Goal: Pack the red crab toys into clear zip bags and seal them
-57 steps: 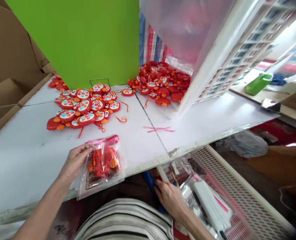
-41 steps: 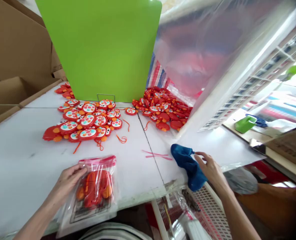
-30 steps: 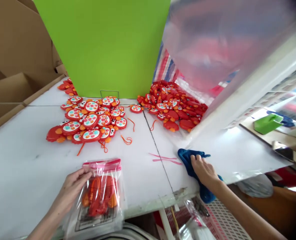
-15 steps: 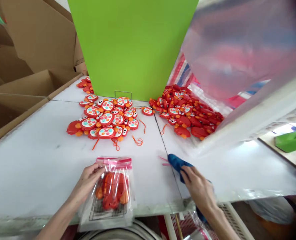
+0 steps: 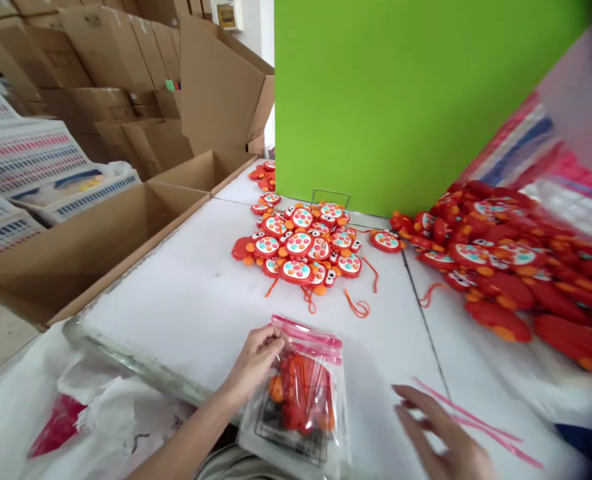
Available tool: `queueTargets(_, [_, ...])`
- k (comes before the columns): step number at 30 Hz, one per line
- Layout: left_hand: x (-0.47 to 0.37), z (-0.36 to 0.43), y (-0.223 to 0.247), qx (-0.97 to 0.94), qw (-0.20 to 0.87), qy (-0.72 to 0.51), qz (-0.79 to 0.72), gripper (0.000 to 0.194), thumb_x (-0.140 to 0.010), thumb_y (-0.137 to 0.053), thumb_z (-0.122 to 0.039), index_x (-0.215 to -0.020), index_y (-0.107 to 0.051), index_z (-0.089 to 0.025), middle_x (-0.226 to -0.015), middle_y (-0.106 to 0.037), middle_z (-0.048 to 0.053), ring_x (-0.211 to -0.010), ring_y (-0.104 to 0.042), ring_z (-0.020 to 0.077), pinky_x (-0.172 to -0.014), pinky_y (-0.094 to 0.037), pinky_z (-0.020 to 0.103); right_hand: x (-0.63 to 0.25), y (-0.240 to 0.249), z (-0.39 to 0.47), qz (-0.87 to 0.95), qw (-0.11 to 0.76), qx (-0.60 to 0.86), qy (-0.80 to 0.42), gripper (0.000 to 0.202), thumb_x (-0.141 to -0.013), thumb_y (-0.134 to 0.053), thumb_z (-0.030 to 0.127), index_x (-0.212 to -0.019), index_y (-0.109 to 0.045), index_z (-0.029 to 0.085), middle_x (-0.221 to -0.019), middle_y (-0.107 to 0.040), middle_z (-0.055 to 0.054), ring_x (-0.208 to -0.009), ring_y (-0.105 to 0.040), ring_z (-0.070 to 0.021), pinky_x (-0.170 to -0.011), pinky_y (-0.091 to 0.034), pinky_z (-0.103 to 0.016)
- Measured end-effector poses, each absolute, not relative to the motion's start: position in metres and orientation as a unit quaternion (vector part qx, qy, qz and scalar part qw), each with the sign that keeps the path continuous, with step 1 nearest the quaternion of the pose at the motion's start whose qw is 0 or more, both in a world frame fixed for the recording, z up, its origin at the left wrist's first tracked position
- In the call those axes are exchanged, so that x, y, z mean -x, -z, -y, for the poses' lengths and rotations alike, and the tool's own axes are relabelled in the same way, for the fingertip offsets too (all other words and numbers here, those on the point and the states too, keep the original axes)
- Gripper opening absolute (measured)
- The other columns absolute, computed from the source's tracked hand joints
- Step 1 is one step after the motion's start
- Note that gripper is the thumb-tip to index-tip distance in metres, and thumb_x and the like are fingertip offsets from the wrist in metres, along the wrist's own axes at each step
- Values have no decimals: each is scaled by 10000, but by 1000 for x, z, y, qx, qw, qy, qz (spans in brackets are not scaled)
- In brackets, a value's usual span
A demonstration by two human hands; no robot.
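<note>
Bag (image 5: 303,400): a clear zip bag with a pink seal strip along its far edge lies flat at the near edge of the white worktop (image 5: 186,307), with a red and orange toy (image 5: 301,400) inside it. I see its long axis running from me toward the far side, seal end away.

My left hand (image 5: 256,357) rests on the bag's far left corner, fingers curled down on the plastic beside the seal, pinning it rather than lifting it. My right hand (image 5: 441,433) hovers to the right of the bag and apart from it, fingers spread flat, holding nothing. The left hand is the nearer one, already touching; the bag lies to the left of the right hand.

Two thin pink strips (image 5: 476,423) lie on the worktop just beyond the right hand. Farther back sits a pile of toys (image 5: 301,247) before a green board (image 5: 401,100), and a second heap (image 5: 506,267) to the right.
</note>
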State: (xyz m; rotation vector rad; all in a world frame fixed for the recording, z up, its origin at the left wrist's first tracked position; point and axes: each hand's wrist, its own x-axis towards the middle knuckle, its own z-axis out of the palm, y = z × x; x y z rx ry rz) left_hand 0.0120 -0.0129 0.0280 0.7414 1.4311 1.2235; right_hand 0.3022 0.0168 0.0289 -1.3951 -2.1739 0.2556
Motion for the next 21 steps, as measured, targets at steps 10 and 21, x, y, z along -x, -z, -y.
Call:
queueTargets(10, [-25,16,-33,-309,540,-532,-574,219,-772,-599,-376,-696,-596,-171,-667,-648,35,-676,-605,180,-666,-451,278,-188,-55,-39,870,243,369,-221,232,-950,-390,295,-875,-599,227,-812,-652,-35,-753,-600,-200,-677,-500,-352])
queueTargets(21, [-17,2,-36,-386,539,-467,-585,194,-801,-515,-265,-738,-661,-155,-679,-639,36,-684,-584,188,-639,-434,270,-153,-49,-44,882,248,351,-194,237,-934,-384,176,-877,-613,202,-792,-631,-43,-756,-550,-211,-724,-412,-365])
